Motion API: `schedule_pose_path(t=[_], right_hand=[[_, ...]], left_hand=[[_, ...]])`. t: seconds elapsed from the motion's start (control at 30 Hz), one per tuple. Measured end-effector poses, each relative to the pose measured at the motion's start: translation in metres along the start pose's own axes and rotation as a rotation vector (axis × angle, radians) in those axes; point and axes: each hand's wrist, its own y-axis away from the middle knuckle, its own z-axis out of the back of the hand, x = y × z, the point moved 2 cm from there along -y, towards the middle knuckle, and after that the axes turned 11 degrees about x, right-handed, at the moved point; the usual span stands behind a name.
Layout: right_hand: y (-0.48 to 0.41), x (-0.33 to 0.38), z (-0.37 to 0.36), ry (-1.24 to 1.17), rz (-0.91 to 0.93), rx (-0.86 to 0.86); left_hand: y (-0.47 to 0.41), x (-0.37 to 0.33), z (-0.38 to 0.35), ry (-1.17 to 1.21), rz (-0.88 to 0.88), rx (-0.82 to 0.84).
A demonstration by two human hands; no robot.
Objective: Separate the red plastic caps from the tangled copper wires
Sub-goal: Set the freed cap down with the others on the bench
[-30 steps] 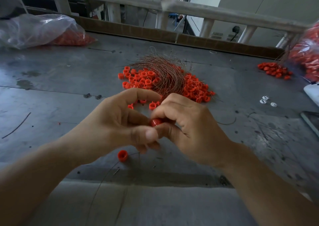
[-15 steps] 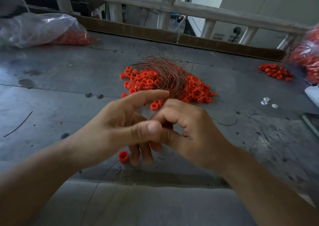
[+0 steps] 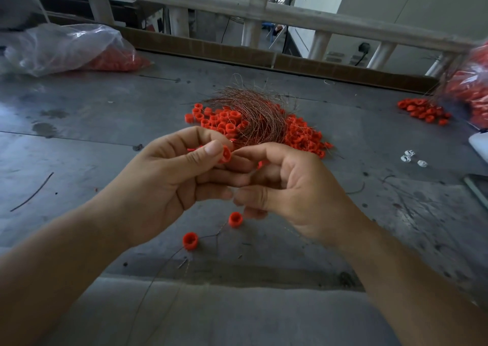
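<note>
Plastic bag (image 3: 66, 47) lay at far left of table (image 3: 79, 147), red caps inside; judged to be sorted stock, not confirmed. One stray wire (image 3: 33, 191) lay near it, well apart from the work.

Left hand (image 3: 171, 176) was raised over the table, thumb and forefinger pinching a single cap (image 3: 225, 154), open end toward the other hand. Below the hands, two loose caps (image 3: 190, 240) sat on the table; a thin strand ran beside them toward the near edge, and whether they were free of it could not be told.

Mid-table, the tangle (image 3: 253, 113) of copper rested on and among the main pile (image 3: 219, 119) of caps, strands crossing many of them. Most of the job appeared to remain there.

Right hand (image 3: 287, 187) was curled, forefinger tip touching the pinched cap; whether it held a strand could not be told, too fine to see. Judged: one cap mid-removal.

Further right lay white bits (image 3: 412, 158), then a small heap (image 3: 422, 110) of caps with no copper visible on it, probably finished pieces, beside a second bag (image 3: 472, 86) of red at the edge.
</note>
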Motion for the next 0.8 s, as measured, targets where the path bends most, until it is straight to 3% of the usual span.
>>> schedule_pose_path(t=[0.13, 0.23, 0.33, 0.4, 0.63, 0.8], right_hand=[[0.003, -0.002, 0.012, 0.312, -0.178, 0.005], [0.004, -0.006, 0.017, 0.562, -0.269, 0.033], [0.002, -0.009, 0.016, 0.694, -0.296, 0.1], [0.001, -0.012, 0.014, 0.732, -0.278, 0.105], [-0.002, -0.017, 0.009, 0.817, -0.245, 0.109], [-0.002, -0.016, 0.008, 0.819, -0.24, 0.15]], left_hand=[[0.001, 0.004, 0.006, -0.281, 0.088, -0.072], [0.001, 0.009, 0.008, -0.671, 0.069, -0.13], [0.002, 0.013, -0.001, -1.092, 0.034, 0.001], [0.002, 0.018, -0.007, -1.252, 0.042, 0.097], [0.001, 0.019, -0.01, -1.444, 0.138, 0.121], [0.004, 0.014, -0.003, -1.524, 0.191, 0.028]])
